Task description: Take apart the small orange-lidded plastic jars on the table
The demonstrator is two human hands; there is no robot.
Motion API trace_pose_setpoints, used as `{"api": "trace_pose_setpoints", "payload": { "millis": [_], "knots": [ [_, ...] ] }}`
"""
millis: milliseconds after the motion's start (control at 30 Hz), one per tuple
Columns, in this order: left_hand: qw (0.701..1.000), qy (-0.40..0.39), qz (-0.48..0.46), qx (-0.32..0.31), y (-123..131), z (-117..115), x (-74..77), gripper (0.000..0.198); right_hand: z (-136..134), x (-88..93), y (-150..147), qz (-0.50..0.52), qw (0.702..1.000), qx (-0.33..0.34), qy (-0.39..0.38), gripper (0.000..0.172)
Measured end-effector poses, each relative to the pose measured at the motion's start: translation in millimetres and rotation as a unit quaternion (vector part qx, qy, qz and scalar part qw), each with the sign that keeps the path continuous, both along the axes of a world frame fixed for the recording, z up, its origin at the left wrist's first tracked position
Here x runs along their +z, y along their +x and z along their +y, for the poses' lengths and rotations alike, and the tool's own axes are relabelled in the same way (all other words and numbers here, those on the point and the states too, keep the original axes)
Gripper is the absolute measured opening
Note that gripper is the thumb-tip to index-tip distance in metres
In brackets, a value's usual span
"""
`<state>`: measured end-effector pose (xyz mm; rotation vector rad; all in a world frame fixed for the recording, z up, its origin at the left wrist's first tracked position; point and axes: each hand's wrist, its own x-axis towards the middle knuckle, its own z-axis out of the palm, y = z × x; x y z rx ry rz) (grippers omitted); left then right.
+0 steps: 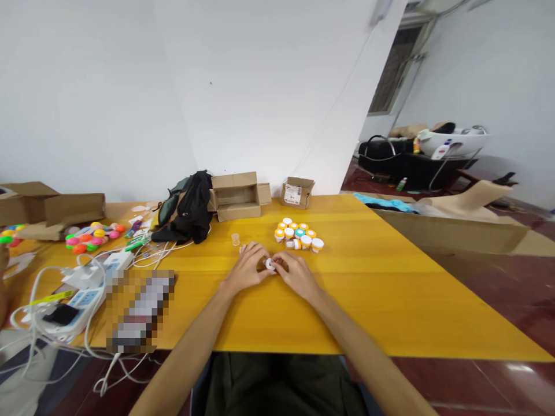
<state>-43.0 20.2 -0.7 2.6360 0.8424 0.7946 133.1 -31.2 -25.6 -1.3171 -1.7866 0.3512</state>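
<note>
Between my two hands, over the middle of the table, is a small round white piece (270, 264) with a darker centre; its kind is too small to make out. My left hand (249, 267) has its fingers curled around the piece's left side. From the right, my right hand (298, 274) pinches at it, with something orange-brown by its fingertips. Beyond the hands stands a group of several small clear jars (317, 245) with orange lids and white round tops. One lid (299, 233) among them is teal. A small clear cup (235, 239) stands apart, behind my left hand.
Two cardboard boxes, an open one (238, 196) and a smaller one (297, 193), stand by the wall. A black bag (191, 208), colourful balls (93, 237), a white power strip (87, 300) with tangled cables and a blurred-out phone-like thing (141, 312) lie left. The table edge slants down at right.
</note>
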Motion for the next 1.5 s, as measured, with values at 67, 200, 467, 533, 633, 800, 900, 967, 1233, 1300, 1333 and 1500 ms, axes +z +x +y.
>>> {"api": "trace_pose_setpoints", "payload": {
  "millis": [67, 200, 467, 533, 633, 800, 900, 967, 1233, 1300, 1333, 1500],
  "knots": [
    [1.0, -0.002, 0.009, 0.004, 0.2, -0.7, 0.2, 0.02, -1.0, -0.8, -0.2, -0.023, 1.0, -0.002, 0.017, 0.014],
    [1.0, 0.003, 0.011, 0.007, 0.8, -1.7, -0.2, 0.018, -2.5, -2.3, -0.5, -0.057, 0.997, 0.015, 0.05, 0.02],
    [1.0, 0.007, 0.024, 0.012, 1.8, -3.2, 1.0, 0.015, -3.2, -5.1, 0.8, -0.093, 0.992, 0.02, 0.078, 0.023],
    [1.0, 0.006, 0.023, 0.013, 2.2, -3.5, 1.7, 0.014, -2.8, -5.6, 1.1, -0.095, 0.992, 0.021, 0.084, 0.024],
    [1.0, 0.004, 0.022, 0.012, 2.6, -3.9, 2.9, 0.014, -2.3, -6.1, 1.3, -0.113, 0.99, 0.011, 0.084, 0.024],
    [1.0, 0.006, 0.022, 0.014, 2.2, -4.5, 2.9, 0.015, -2.2, -6.0, 0.8, -0.137, 0.987, 0.0, 0.081, 0.024],
    [1.0, 0.01, 0.018, 0.012, 2.0, -4.1, 1.2, 0.015, -1.9, -5.8, 0.8, -0.14, 0.987, -0.007, 0.084, 0.023],
    [1.0, 0.011, 0.017, 0.012, 1.8, -3.4, 0.2, 0.014, -1.2, -6.2, 1.3, -0.135, 0.987, -0.009, 0.087, 0.022],
    [1.0, 0.007, 0.028, 0.009, 0.5, -1.3, -0.5, 0.015, 1.9, -11.3, 2.9, -0.139, 0.985, -0.018, 0.098, 0.02],
    [1.0, 0.006, 0.027, 0.01, 0.3, -1.4, -0.5, 0.014, 1.4, -11.2, 2.5, -0.143, 0.984, -0.02, 0.103, 0.02],
    [1.0, 0.006, 0.025, 0.01, 0.1, -1.4, -0.4, 0.014, 1.0, -10.9, 2.3, -0.147, 0.983, -0.021, 0.106, 0.02],
    [1.0, 0.01, 0.021, 0.007, -2.6, -0.5, 2.1, 0.013, -0.5, -8.0, 2.5, -0.179, 0.974, -0.024, 0.139, 0.02]
  ]
}}
